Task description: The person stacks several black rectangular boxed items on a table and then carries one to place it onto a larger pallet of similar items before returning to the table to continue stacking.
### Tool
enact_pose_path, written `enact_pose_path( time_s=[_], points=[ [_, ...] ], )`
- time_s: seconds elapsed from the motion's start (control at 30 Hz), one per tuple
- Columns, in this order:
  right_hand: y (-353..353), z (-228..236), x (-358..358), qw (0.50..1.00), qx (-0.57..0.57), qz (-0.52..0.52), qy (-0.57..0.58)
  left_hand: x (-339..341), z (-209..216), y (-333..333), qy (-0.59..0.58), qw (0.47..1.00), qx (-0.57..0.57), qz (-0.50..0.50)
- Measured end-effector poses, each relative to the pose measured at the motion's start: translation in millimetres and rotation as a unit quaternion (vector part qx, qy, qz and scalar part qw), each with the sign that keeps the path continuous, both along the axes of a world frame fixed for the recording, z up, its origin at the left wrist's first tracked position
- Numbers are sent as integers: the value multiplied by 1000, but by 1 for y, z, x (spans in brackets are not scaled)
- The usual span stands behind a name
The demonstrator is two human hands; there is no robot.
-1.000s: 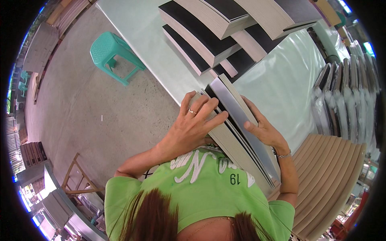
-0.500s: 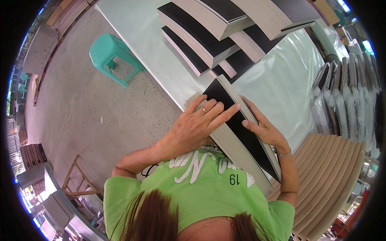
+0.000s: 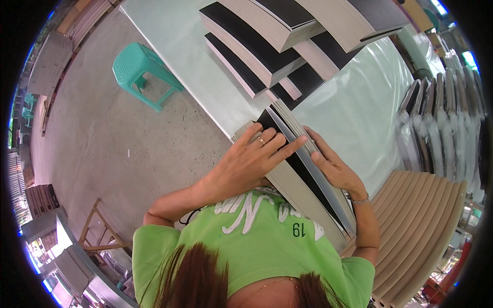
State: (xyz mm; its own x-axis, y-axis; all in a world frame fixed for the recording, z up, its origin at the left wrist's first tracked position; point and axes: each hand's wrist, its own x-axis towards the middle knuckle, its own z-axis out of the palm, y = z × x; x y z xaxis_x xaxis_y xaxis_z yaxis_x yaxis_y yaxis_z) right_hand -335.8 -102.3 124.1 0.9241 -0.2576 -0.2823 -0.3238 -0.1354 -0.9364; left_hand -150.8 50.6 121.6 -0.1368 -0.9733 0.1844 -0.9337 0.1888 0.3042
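A stack of thin grey-beige boards (image 3: 308,201) with black faces stands on edge against my body, parted lengthwise. My left hand (image 3: 262,153) wraps over its left part, a ring on one finger. Its index finger stretches across the gap to the right part; its thumb is hidden. My right hand (image 3: 336,167) grips the right part from its outer side, thumb on top. Between the parts, one board with a grey-looking face (image 3: 310,167) slants across the dark gap. A chain bracelet circles my right wrist.
More black-faced board stacks (image 3: 257,43) lie crisscrossed on the pale, sheet-covered table (image 3: 354,115). To the left, a green plastic stool (image 3: 144,72) stands on the concrete floor. Plastic-wrapped panels (image 3: 441,123) and a row of tan curved panels (image 3: 416,226) stand at the right.
A single board has come away from the right part and leans into the gap, so less of the black face shows. My right hand has shifted slightly down; my left hand stays nearly in place.
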Motion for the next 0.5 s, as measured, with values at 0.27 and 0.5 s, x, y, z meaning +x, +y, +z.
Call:
enact_pose_path(
  time_s=[0.27, 0.5],
  points=[
    [-2, -1, 0, 1000, 20, -17, 12, 0, -5, 4, 20, 1000, -9, 7],
    [-3, -2, 0, 999, 25, -30, 22, -1, -6, 6, 31, 999, -2, 12]
  ],
)
